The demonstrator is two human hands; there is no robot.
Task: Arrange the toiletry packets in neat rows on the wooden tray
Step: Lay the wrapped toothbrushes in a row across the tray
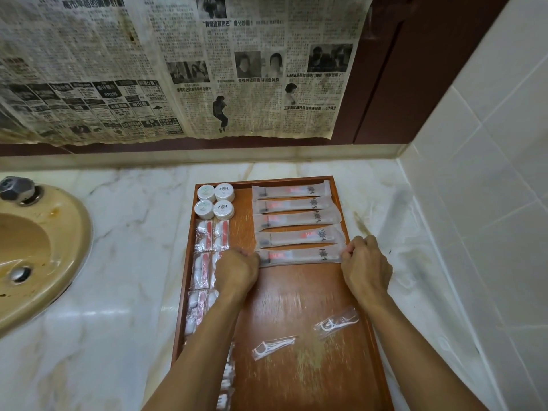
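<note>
Two floss packets (305, 333) are lying loose on the near tray (296, 381); beyond, the left hand (235, 271) and right hand (366, 264) are pinching, it seems, the ends of the fifth long packet (299, 257), four more (293, 215) lying farther back

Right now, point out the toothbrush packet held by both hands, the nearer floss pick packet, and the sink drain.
toothbrush packet (299, 257): head view, middle of its wrapper.
nearer floss pick packet (273, 346): head view, centre of clear wrapper.
sink drain (20, 273): head view, metal stopper.
</note>
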